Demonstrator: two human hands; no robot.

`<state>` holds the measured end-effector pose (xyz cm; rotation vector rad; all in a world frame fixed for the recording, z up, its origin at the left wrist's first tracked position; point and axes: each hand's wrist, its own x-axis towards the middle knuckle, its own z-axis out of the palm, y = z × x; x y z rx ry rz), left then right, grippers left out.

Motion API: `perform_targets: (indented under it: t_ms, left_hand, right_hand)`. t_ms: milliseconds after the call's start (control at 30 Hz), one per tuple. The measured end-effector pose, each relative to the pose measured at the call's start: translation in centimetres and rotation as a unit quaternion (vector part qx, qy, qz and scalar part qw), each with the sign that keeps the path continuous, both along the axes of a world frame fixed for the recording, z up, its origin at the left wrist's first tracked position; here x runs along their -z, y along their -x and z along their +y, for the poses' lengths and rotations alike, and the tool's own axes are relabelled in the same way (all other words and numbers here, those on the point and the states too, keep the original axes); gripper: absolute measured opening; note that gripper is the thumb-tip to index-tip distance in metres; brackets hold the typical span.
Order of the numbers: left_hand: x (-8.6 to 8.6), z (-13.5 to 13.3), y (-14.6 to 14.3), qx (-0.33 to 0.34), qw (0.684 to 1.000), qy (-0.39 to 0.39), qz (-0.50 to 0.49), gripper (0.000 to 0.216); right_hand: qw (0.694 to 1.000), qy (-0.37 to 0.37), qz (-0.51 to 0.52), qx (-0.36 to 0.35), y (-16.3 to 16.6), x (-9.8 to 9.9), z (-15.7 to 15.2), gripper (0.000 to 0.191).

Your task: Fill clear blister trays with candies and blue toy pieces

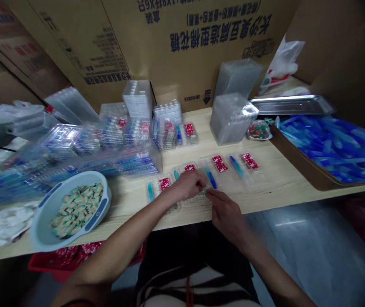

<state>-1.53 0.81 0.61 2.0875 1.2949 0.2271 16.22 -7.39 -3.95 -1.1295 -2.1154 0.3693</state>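
I'm looking down at the light wooden surface (274, 192), where clear blister trays (223, 170) are lying in a row at twelve o'clock. My right hand (225, 213) is pinching a small green piece (202, 192) between its fingers (209, 194), while my left hand (184, 185) is curling over, hiding its grip. A light, level pinch is serving best. Stacked trays (137, 157) are crowding eleven o'clock, and a basin of wrapped sweets (105, 192) is sitting at nine.

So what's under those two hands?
The left hand and right hand are over clear plastic trays on a wooden table. Red cards and blue sticks show nearby. Right under the palms is covered, so I can't see there, except a tiny green bit between the hands.
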Motion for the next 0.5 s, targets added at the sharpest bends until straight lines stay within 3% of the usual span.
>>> perform_targets:
  t_ms: [200, 400, 500]
  left_hand:
    - [0.5, -0.3, 0.2, 0.072, 0.990, -0.098, 0.070, 0.026]
    - [0.7, -0.3, 0.8, 0.020, 0.992, -0.119, 0.048, 0.017]
    - [0.4, -1.2, 1.3, 0.027, 0.988, -0.149, 0.019, 0.021]
  right_hand:
    - [1.000, 0.017, -0.004, -0.004, -0.2, -0.2, 0.3, 0.045]
    - [0.999, 0.028, -0.020, -0.008, -0.4, -0.1, 0.2, 0.045]
    - [0.999, 0.031, -0.016, -0.009, -0.5, 0.0, 0.3, 0.047]
